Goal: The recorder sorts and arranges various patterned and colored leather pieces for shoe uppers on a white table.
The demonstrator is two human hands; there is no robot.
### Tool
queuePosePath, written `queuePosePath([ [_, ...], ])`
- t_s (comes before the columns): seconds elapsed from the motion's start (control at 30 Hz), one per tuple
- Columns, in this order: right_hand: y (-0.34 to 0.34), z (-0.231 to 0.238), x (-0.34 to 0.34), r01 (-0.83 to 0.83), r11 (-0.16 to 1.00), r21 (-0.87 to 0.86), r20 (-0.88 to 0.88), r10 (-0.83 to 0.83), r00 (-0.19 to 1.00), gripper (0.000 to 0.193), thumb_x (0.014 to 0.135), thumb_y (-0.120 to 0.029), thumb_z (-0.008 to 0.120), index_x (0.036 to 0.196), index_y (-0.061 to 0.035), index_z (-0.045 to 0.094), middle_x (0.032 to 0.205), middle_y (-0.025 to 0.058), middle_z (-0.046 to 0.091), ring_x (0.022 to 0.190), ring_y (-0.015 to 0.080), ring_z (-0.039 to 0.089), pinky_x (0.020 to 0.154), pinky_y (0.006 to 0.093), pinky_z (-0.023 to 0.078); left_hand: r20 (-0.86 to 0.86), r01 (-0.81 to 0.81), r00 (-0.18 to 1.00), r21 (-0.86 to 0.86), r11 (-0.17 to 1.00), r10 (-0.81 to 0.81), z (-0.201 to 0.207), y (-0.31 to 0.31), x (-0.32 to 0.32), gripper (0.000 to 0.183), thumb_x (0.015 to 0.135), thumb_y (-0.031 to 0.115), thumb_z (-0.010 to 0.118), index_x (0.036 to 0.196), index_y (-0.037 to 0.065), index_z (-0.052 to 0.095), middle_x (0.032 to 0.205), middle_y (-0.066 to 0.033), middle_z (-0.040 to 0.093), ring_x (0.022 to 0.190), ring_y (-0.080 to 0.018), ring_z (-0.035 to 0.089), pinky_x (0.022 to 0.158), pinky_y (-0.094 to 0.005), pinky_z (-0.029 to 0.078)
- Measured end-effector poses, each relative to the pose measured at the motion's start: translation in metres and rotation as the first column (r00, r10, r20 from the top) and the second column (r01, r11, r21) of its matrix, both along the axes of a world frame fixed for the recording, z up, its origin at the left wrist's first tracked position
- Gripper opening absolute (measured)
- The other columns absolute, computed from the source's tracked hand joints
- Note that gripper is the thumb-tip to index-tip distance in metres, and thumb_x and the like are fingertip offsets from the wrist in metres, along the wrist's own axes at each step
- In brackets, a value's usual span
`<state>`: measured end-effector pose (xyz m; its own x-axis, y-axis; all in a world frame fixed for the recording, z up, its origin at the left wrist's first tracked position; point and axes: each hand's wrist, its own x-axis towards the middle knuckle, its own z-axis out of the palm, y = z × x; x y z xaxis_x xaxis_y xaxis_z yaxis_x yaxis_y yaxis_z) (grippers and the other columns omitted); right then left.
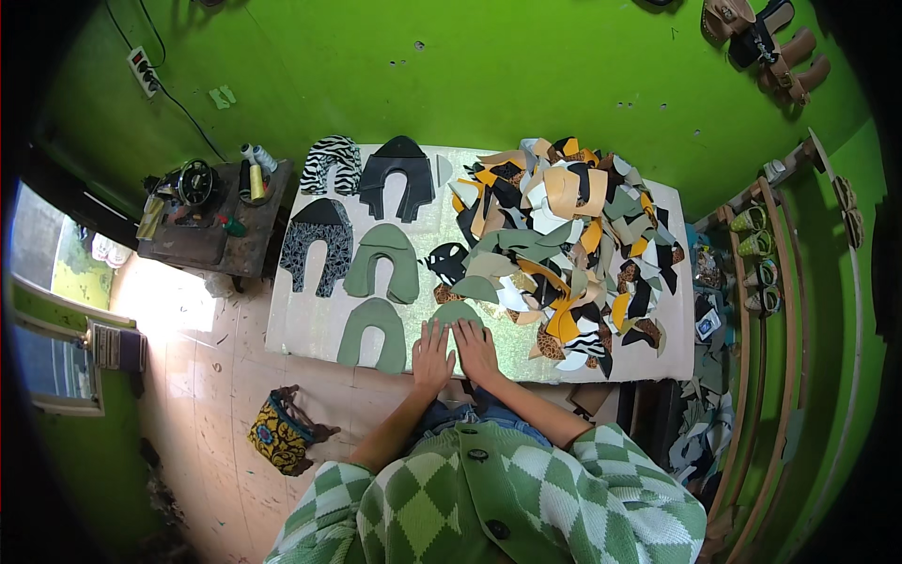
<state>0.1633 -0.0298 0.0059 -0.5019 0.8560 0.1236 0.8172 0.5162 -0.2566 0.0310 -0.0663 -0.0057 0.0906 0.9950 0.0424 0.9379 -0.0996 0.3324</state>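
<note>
Both my hands lie flat at the table's near edge, close together. Under the fingertips of my left hand [435,358] and my right hand [476,352] is a sage-green cut piece [458,311] with a rounded top; its lower part is hidden by my hands. My fingers are stretched out and grip nothing. To the left lies a green U-shaped piece [354,330], with a stack of green U-shaped pieces [385,239] behind it. Farther back are a black U-shaped stack [396,160], a zebra-striped one [331,151] and a dark patterned one [317,214].
A large heap of mixed offcuts [564,254] covers the right of the pale table [282,331]. At the left stands a sewing machine [194,183] on a small dark table, beside thread cones [256,180]. A patterned bag [279,434] rests on the floor. Shoe racks [766,254] line the right wall.
</note>
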Motion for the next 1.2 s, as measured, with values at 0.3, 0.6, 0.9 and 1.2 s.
queuePosePath([
  [0.3, 0.001, 0.003, 0.001, 0.029, 0.999, -0.025, -0.028, -0.03, 0.999, 0.051, 0.078, -0.013, 0.053, 0.127, -0.0026, 0.045, 0.131, 0.0161, 0.042, 0.119, 0.0318, 0.04, 0.094, 0.0439, 0.033, 0.01, -0.022, 1.0, 0.017, 1.0, 0.022, 0.003, 0.004, 0.002, 0.058, 0.083, 0.028, 0.052, 0.135, 0.005, 0.039, 0.142, -0.0189, 0.029, 0.133, -0.0359, 0.022, 0.099, -0.0435, 0.027],
  [0.6, -0.001, 0.002, 0.005, 0.041, 0.999, -0.013, -0.074, -0.042, 0.996, 0.051, 0.075, -0.011, 0.055, 0.124, -0.0017, 0.047, 0.117, 0.0171, 0.047, 0.107, 0.0298, 0.045, 0.085, 0.0403, 0.036, 0.041, -0.066, 0.997, 0.037, 0.997, 0.064, 0.008, 0.003, 0.003, 0.058, 0.082, 0.03, 0.053, 0.134, 0.009, 0.041, 0.127, -0.0202, 0.039, 0.12, -0.0342, 0.033, 0.098, -0.0439, 0.026],
  [0.9, -0.002, 0.004, 0.004, 0.042, 0.999, -0.026, -0.085, -0.044, 0.995, 0.05, 0.076, -0.011, 0.054, 0.124, -0.0012, 0.047, 0.118, 0.0171, 0.047, 0.106, 0.0303, 0.046, 0.087, 0.0405, 0.036, 0.036, -0.076, 0.996, 0.034, 0.996, 0.075, 0.01, 0.004, 0.005, 0.059, 0.08, 0.03, 0.055, 0.133, 0.008, 0.041, 0.127, -0.0195, 0.039, 0.12, -0.0334, 0.034, 0.097, -0.0436, 0.027],
  [1.2, 0.006, 0.004, 0.0, 0.005, 1.0, -0.011, -0.078, -0.006, 0.997, 0.05, 0.077, -0.015, 0.053, 0.126, -0.0022, 0.047, 0.121, 0.0147, 0.048, 0.11, 0.0283, 0.045, 0.093, 0.0397, 0.034, 0.041, -0.104, 0.994, 0.006, 0.995, 0.104, 0.012, 0.01, 0.01, 0.059, 0.078, 0.031, 0.057, 0.131, 0.008, 0.044, 0.128, -0.0172, 0.04, 0.116, -0.0318, 0.037, 0.095, -0.0429, 0.029],
])
